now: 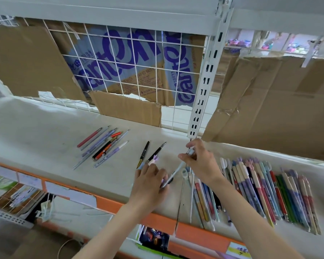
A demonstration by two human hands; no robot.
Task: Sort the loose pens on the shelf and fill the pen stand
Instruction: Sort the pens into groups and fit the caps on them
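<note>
On the white shelf [45,128] my right hand [200,159] pinches the top end of a white and grey pen [178,170] that slants down to the left. My left hand [150,178] lies over the pen's lower dark end, fingers curled, with a pen that has a purple ornament [154,158] under its fingertips. Two black pens [145,150] [158,150] lie just beyond the left hand. A loose group of mixed pens [103,144] sits further left. A large row of colourful pens [260,191] lies to the right. No pen stand is in view.
A white wire grid [129,71] and brown cardboard sheets [279,101] close off the back of the shelf. A white slotted upright [204,86] stands just behind my right hand. The shelf's orange front edge [105,200] runs below, with boxes of goods on the lower level.
</note>
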